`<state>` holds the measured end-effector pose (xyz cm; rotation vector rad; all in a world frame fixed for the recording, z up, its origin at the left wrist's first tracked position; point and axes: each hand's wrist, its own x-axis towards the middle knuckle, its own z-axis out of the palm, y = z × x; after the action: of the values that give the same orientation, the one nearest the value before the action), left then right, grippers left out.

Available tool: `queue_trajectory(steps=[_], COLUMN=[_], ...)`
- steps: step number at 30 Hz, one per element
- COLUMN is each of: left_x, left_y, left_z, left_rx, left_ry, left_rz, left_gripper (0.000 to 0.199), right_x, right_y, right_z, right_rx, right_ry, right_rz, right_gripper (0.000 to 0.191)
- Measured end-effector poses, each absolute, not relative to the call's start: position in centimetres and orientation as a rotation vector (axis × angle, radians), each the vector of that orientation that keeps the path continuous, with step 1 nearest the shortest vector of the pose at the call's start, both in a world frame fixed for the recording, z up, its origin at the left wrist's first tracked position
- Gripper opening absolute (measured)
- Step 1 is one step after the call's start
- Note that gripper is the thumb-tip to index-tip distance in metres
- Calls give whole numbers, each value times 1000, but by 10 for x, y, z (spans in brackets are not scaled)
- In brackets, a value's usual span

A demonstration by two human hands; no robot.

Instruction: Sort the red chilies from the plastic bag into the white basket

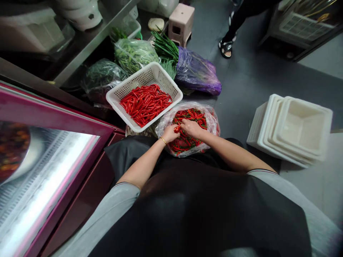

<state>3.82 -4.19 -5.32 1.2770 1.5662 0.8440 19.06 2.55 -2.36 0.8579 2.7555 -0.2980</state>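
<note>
A clear plastic bag [213, 119] full of red chili peppers [187, 141] with green stems stands open in front of my lap. Over its left side, my left hand [170, 133] is closed around a few red chilies [177, 129]. My right hand [190, 127] meets it there, its fingers pinched at the same chilies; the fingertips are partly hidden, so what exactly they grip I cannot make out. Just beyond and to the left, a white perforated basket [115, 96] holds a heap of red chilies [146, 103] that look stemless.
Bagged green vegetables [136, 53] and a purple-wrapped bundle of green stalks [197, 71] lie behind the basket. A plastic stool [182, 21] stands farther back. Stacked white bins [302, 125] are at right, a lit display fridge [66, 167] at left. Another person's foot [225, 49] shows at the top.
</note>
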Motion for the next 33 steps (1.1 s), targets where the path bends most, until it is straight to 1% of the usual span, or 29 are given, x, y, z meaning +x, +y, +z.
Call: queue_trajectory(steps=[3, 5, 6, 8, 10, 13, 15, 17, 19, 21, 22, 24, 25, 26, 27, 28, 30, 31, 32, 33], left_x=[54, 52, 47, 31, 12, -2, 1, 12, 24, 33, 34, 30, 24, 17, 8, -3, -30, -46, -63, -79], left_y=[-39, -37, -36, -35, -37, -42, -46, -48, -49, -49, -48, -48, -47, -46, -43, -38, -22, -11, 1, 14], left_z=[-45, -35, -31, -24, -20, -24, -31, -38, -41, -40, -38, -31, -27, -23, -19, -15, -6, -2, 4, 10], left_rx=[986, 748, 666, 574, 527, 580, 667, 732, 757, 801, 873, 1167, 1355, 1528, 1659, 1734, 1745, 1714, 1690, 1691], left_ry=[1396, 1312, 1295, 1301, 1341, 1363, 1332, 1287, 1264, 1273, 1291, 1344, 1381, 1429, 1494, 1590, 1849, 1998, 2115, 2183], left_rz=[1059, 1231, 1298, 1374, 1375, 1237, 1120, 1037, 1036, 1085, 1090, 985, 877, 752, 634, 554, 517, 538, 547, 539], left_gripper=[16, 17, 19, 23, 27, 25, 19, 19, 23, 24, 22, 18, 18, 18, 18, 17, 19, 23, 33, 50], right_x=[188, 185, 183, 179, 175, 172, 173, 176, 178, 180, 180, 183, 185, 187, 188, 188, 181, 174, 167, 159], right_y=[28, 20, 12, -6, -24, -30, -19, -3, 9, 14, 14, 11, 10, 9, 8, 7, 1, -4, -9, -15], right_z=[-5, -5, -10, -28, -48, -64, -60, -47, -32, -20, -17, -17, -20, -24, -29, -34, -46, -52, -57, -62], right_rx=[1277, 1472, 1488, 1368, 1187, 1065, 1092, 1222, 1421, 1582, 1606, 1502, 1412, 1329, 1283, 1278, 1309, 1302, 1268, 1219], right_ry=[2775, 2701, 2653, 2578, 2544, 2539, 2558, 2653, 2785, 2796, 2699, 2324, 2124, 1979, 1914, 1932, 2125, 2241, 2338, 2404], right_rz=[-276, -309, -354, -471, -564, -624, -664, -792, -1058, -1504, -1791, -2327, -2475, -2506, -2429, -2265, -1751, -1451, -1166, -933], right_gripper=[37, 39, 41, 43, 41, 26, 21, 20, 23, 28, 31, 36, 37, 38, 37, 36, 30, 29, 28, 28])
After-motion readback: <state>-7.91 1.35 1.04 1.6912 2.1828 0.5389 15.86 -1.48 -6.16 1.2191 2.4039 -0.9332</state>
